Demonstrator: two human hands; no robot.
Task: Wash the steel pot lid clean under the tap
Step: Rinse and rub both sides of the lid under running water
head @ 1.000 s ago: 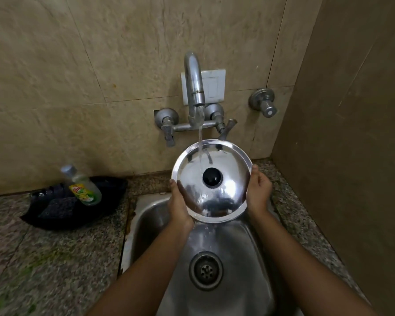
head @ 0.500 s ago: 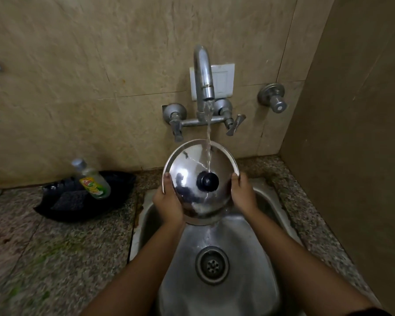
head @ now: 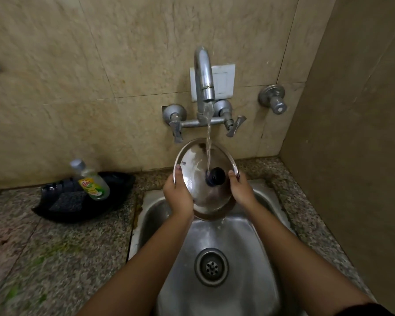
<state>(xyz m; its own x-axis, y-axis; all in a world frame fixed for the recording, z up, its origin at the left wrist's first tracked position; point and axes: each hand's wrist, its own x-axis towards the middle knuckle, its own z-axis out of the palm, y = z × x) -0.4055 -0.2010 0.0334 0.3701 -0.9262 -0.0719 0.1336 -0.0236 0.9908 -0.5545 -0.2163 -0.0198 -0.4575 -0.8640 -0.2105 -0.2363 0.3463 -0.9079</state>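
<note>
I hold the round steel pot lid (head: 197, 179) tilted toward me over the steel sink (head: 255, 247), its black knob (head: 216, 176) facing up. My left hand (head: 178, 195) grips the lid's left rim and my right hand (head: 241, 190) grips its right rim. The tap (head: 204, 80) on the wall runs, and the stream of water (head: 208, 147) lands on the lid just beside the knob. Water drips off the lid's lower edge into the basin.
A dish soap bottle (head: 91, 181) leans in a black tray (head: 78, 206) on the granite counter (head: 43, 258) at the left. A separate wall valve (head: 274, 101) sits right of the tap. A brown side wall (head: 363, 133) closes the right. The sink drain (head: 211, 266) lies below.
Across the earlier frames the lid has tilted more steeply and shifted so the stream now hits beside the knob instead of the upper part. Both hands kept their grip on the rim.
</note>
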